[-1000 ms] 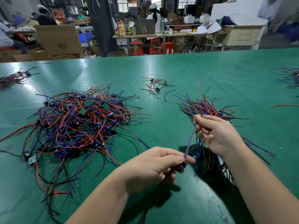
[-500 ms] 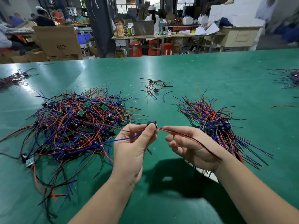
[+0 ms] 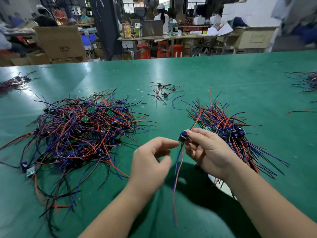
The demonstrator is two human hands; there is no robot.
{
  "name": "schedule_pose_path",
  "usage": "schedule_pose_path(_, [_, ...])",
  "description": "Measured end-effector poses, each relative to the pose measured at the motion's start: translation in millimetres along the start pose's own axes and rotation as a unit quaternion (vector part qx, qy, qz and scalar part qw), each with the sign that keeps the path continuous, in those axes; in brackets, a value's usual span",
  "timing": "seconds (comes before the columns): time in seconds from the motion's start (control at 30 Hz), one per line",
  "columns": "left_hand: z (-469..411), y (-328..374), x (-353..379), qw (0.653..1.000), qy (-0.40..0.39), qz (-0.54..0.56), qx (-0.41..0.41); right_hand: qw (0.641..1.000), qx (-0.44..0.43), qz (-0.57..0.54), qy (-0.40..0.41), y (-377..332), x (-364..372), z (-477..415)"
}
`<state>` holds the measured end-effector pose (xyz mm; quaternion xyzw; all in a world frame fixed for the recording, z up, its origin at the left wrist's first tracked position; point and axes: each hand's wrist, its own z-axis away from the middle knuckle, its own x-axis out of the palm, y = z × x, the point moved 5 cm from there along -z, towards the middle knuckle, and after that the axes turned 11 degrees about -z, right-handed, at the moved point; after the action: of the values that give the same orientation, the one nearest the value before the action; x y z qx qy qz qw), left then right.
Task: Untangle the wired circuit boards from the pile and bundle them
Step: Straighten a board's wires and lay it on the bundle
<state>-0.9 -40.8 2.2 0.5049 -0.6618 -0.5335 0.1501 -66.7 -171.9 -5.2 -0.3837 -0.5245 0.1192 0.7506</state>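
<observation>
A large tangled pile of wired circuit boards (image 3: 82, 131), with red, blue and black leads, lies on the green table (image 3: 223, 74) to my left. A sorted bundle (image 3: 228, 131), its boards lined up together, lies to the right, partly behind my right hand. My right hand (image 3: 207, 152) pinches one small board with a blue part (image 3: 182, 135) above the table. One red lead rises from it, and blue and red leads hang down. My left hand (image 3: 151, 162) is loosely curled beside it, with the index fingertip close to the hanging leads and the thumb apart.
A few separate wired boards (image 3: 163, 91) lie farther back at the centre. More wire heaps sit at the far left (image 3: 12, 83) and far right (image 3: 308, 81) edges. A loose red wire (image 3: 301, 111) lies at the right. Workbenches, boxes and people are beyond the table.
The single board has gone from my left hand's fingers to my right hand's pinch. Its leads, stretched sideways before, now hang down. My left hand has let go and dropped lower.
</observation>
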Motion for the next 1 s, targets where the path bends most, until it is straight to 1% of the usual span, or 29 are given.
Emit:
schedule_pose_path(0.03, [-2,-4,-1,0.998,-0.002,0.046,-0.053,1.000,0.005,0.007,0.000,-2,-1,0])
schedule_pose_path(0.07, [-2,-7,-1,0.986,-0.012,0.126,-0.110,1.000,0.013,0.022,-0.004,-3,-2,1])
schedule_pose_path(0.1, [-1,-7,2,0.966,-0.035,0.197,-0.163,0.998,0.021,0.050,-0.011,-1,-2,2])
schedule_pose_path(0.13, [1,-7,5,0.953,-0.055,0.227,-0.192,0.996,0.026,0.088,-0.016,1,-2,2])
schedule_pose_path(0.17, [3,-8,8,0.947,-0.076,0.230,-0.211,0.991,0.021,0.132,-0.018,4,-3,2])
schedule_pose_path(0.23, [6,-10,12,0.944,-0.098,0.212,-0.231,0.977,-0.019,0.211,-0.019,6,-2,2])
schedule_pose_path(0.3, [7,-10,14,0.937,-0.127,0.205,-0.252,0.967,-0.056,0.248,-0.007,1,-2,2])
schedule_pose_path(0.37, [11,-10,16,0.926,-0.191,0.188,-0.267,0.975,-0.072,0.204,0.044,-13,-9,0])
schedule_pose_path(0.43, [20,-7,22,0.904,-0.288,0.165,-0.267,0.977,-0.096,0.153,0.111,-33,-23,-2])
schedule_pose_path(0.47, [24,-5,26,0.894,-0.324,0.160,-0.263,0.975,-0.109,0.136,0.138,-41,-30,-3])
schedule_pose_path(0.5, [27,-3,28,0.888,-0.340,0.159,-0.264,0.973,-0.120,0.119,0.156,-47,-36,-2])
schedule_pose_path(0.53, [28,-2,30,0.888,-0.339,0.160,-0.266,0.973,-0.130,0.097,0.166,-50,-41,-3])
schedule_pose_path(0.63, [23,-1,24,0.900,-0.302,0.163,-0.268,0.968,-0.183,0.019,0.168,-55,-43,-3])
schedule_pose_path(0.7, [17,-2,17,0.917,-0.254,0.156,-0.265,0.957,-0.223,0.006,0.185,-59,-43,-1])
schedule_pose_path(0.73, [13,-4,13,0.927,-0.217,0.154,-0.264,0.955,-0.234,0.033,0.182,-60,-40,1])
schedule_pose_path(0.77, [9,-7,9,0.935,-0.175,0.155,-0.266,0.956,-0.236,0.085,0.155,-59,-34,3])
schedule_pose_path(0.8, [6,-10,6,0.940,-0.136,0.160,-0.269,0.955,-0.230,0.159,0.099,-55,-25,7])
schedule_pose_path(0.83, [3,-12,4,0.942,-0.104,0.168,-0.272,0.946,-0.215,0.243,0.027,-46,-13,10])
schedule_pose_path(0.9, [1,-15,2,0.941,-0.070,0.192,-0.271,0.902,-0.185,0.377,-0.102,-22,10,20])
schedule_pose_path(0.93, [0,-16,1,0.941,-0.066,0.200,-0.266,0.875,-0.197,0.422,-0.132,-13,17,23])
schedule_pose_path(0.97, [0,-15,1,0.941,-0.069,0.204,-0.261,0.849,-0.228,0.456,-0.138,-8,23,25])
schedule_pose_path(1.0, [-1,-14,1,0.942,-0.075,0.207,-0.253,0.830,-0.261,0.476,-0.128,-7,25,26])
